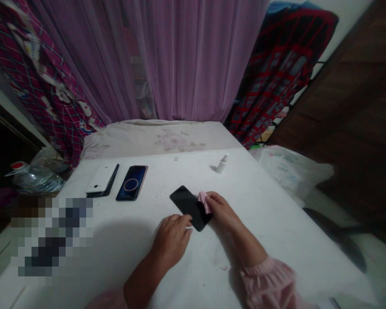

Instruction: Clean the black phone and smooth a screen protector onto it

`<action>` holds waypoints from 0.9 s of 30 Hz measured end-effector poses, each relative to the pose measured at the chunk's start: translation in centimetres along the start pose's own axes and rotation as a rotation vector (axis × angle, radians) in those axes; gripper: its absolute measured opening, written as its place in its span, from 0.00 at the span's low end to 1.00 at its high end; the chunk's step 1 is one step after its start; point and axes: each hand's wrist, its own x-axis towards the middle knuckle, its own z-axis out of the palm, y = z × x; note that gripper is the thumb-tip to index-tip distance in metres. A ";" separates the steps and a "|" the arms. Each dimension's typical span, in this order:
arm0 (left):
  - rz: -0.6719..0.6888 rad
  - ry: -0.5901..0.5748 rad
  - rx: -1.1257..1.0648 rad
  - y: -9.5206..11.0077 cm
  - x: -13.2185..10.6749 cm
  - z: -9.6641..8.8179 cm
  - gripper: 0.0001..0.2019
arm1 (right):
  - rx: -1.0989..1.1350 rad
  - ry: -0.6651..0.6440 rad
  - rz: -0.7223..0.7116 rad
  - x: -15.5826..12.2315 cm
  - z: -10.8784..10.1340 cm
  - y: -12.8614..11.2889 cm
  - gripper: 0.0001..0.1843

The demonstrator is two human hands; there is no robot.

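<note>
A black smartphone (187,207) lies screen-up and tilted on the white table (263,206), near the middle. My right hand (221,210) is shut on a pink cloth (205,202), pressing it against the phone's right end. My left hand (173,240) steadies the phone, its fingertips on the lower edge. The hands nearly meet across the phone, and they hide its lower right corner.
Farther up the table lie a white phone (101,178) on a black phone or case (107,185) and a phone with a lit blue screen (131,183). A small white spray bottle (222,163) stands at back right. A pixelated patch covers the lower left.
</note>
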 end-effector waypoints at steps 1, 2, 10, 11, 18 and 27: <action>0.036 -0.027 -0.037 0.2 0.1 0.1 0.11 | -0.033 -0.016 -0.034 0.4 0.1 -0.3 0.25; 0.066 -0.037 -0.059 0.2 0.2 0.0 0.09 | -0.069 -0.022 -0.065 0.8 0.1 -0.7 0.25; 0.229 0.010 0.167 -4.2 3.5 -0.8 0.31 | -0.691 0.260 -0.149 -1.7 -1.6 -1.3 0.21; 0.239 -0.031 0.185 -4.7 4.1 -0.6 0.35 | -0.772 0.294 -0.166 -2.3 -1.6 -1.2 0.21; 0.128 -0.013 0.185 -4.7 5.2 1.6 0.37 | -0.957 0.327 -0.172 -4.0 -1.0 -0.6 0.22; 0.042 0.129 0.170 -3.4 3.5 2.8 0.35 | -0.916 0.308 -0.203 -4.6 -0.6 0.3 0.20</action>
